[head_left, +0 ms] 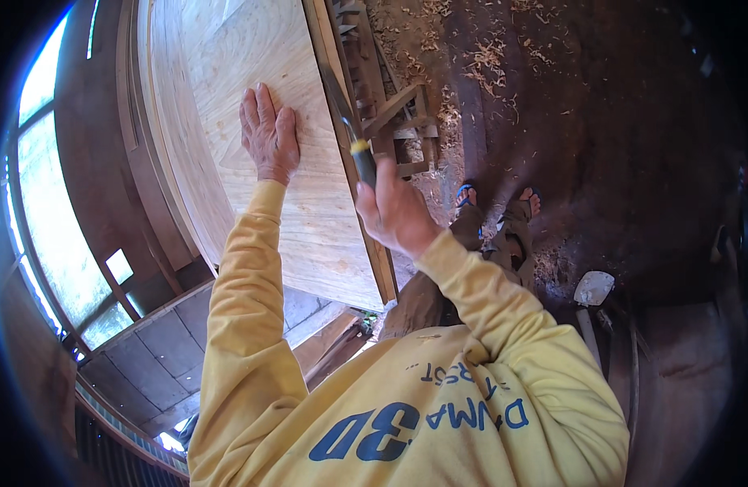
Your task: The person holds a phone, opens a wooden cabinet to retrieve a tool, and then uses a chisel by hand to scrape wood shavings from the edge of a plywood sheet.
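Observation:
A pale wooden panel point(317, 215) with visible grain lies before me. My left hand point(270, 136) rests flat on its face, fingers stretched out and holding nothing. At the panel's right edge, my right hand point(396, 209) is wrapped round the dark handle of a hand tool point(363, 164). The tool has a yellow collar, a bent metal neck and a narrow blade pointing away from me along the panel's edge strip point(359, 174). The blade is blurred, so I cannot make out its exact kind or whether it touches the wood.
Wooden offcuts and a small wooden frame point(423, 134) lie just right of the panel. Curled wood shavings point(487, 65) are scattered over the brown floor. My feet in blue-strapped sandals point(466, 196) stand nearby. A whitish object point(593, 288) lies at the right; grey blocks point(167, 345) are at the left.

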`<state>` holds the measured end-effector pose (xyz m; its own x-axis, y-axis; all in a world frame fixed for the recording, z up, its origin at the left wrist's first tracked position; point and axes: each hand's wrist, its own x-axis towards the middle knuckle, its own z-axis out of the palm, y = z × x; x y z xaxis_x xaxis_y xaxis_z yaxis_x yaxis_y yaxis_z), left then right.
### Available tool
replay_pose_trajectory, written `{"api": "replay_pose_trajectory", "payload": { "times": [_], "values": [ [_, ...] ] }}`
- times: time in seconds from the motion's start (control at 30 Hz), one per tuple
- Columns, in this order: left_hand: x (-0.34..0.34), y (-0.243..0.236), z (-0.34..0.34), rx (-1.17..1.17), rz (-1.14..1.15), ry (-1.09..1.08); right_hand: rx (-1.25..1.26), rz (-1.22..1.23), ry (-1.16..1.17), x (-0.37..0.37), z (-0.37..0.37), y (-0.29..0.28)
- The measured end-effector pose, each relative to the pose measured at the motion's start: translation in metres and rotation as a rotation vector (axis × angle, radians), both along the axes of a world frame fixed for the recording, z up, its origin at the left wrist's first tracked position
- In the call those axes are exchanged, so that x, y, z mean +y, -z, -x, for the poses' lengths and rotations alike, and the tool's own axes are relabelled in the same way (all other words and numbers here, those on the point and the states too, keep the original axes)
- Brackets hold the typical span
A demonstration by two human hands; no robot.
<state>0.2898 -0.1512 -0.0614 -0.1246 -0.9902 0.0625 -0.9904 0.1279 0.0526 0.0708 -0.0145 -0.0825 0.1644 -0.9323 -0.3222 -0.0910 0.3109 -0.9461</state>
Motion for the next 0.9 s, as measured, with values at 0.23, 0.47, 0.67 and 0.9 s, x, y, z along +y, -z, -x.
{"api": "replay_pose_trajectory", "payload": {
  "times": [0.23,0.47,0.67,0.9],
  "values": [
    [-0.005,0.005,-0.003,-0.088,0.013,0.077,0.093,0.044,0.003,-0.096,0.025,-0.001],
    [0.006,-0.005,0.004,-0.020,-0.008,-0.011,0.033,0.051,-0.007,-0.120,0.024,-0.004],
    [0.001,-0.004,0.014,-0.019,-0.024,-0.013,0.090,0.066,0.030,-0.179,0.038,-0.006],
    [0.003,-0.005,0.000,-0.032,-0.017,-0.006,0.101,0.088,-0.009,-0.185,0.026,-0.006]
  ]
}}
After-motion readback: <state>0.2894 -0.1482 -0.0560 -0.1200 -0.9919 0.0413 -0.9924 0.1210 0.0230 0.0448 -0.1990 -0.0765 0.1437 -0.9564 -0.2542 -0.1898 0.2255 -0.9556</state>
